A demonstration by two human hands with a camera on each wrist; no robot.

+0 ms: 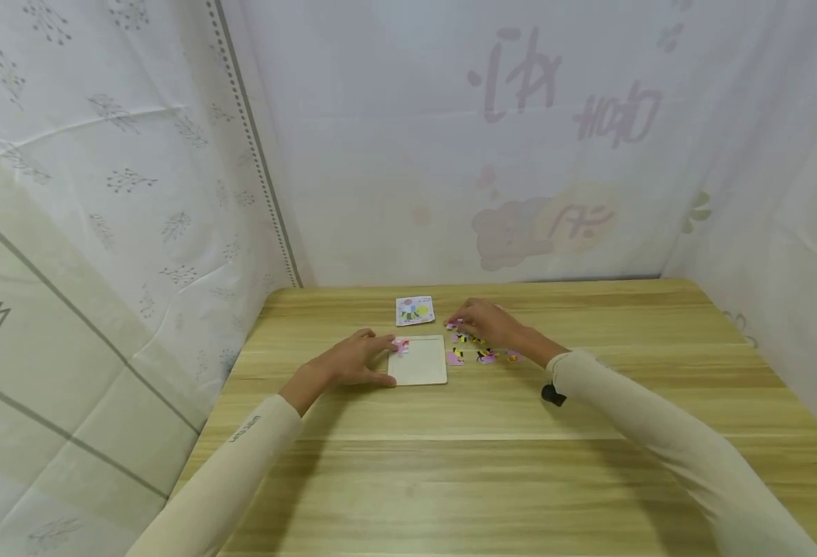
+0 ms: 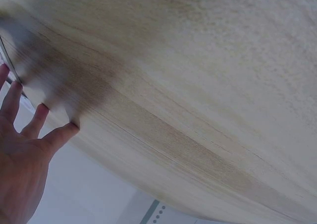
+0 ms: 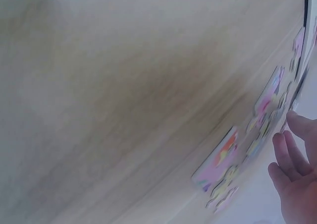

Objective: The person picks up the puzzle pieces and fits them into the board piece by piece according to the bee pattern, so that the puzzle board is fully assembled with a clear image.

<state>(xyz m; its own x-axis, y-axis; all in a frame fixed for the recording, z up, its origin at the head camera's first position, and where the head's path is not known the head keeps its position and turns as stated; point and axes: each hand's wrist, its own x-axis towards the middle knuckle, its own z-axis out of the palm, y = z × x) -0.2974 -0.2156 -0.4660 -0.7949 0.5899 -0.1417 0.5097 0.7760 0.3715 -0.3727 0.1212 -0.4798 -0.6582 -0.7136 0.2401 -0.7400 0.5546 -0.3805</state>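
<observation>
Head view: your left hand [image 1: 357, 360] lies along the left side of the board [image 1: 422, 369], its grip spread apart, thumb at the near corner and fingertips by the few set pieces [image 1: 401, 348] in the far corner, probably to keep everything from sliding. Your right hand [image 1: 490, 321] is over the loose pieces [image 1: 487, 356], scattered on the bench [image 1: 408, 480] just right of the board, likely for a short reach; whether that grip pinches 1 of them, you cannot tell. The card [image 1: 414, 311] lies beyond the board, picture up, perhaps for you to consult.

Left wrist view: 4 of your fingertips show, fanned at the board's edge, seemingly steadying rather than clamping.

Right wrist view: your fingers are bent near the loose pieces, their tips too unclear to judge
</observation>
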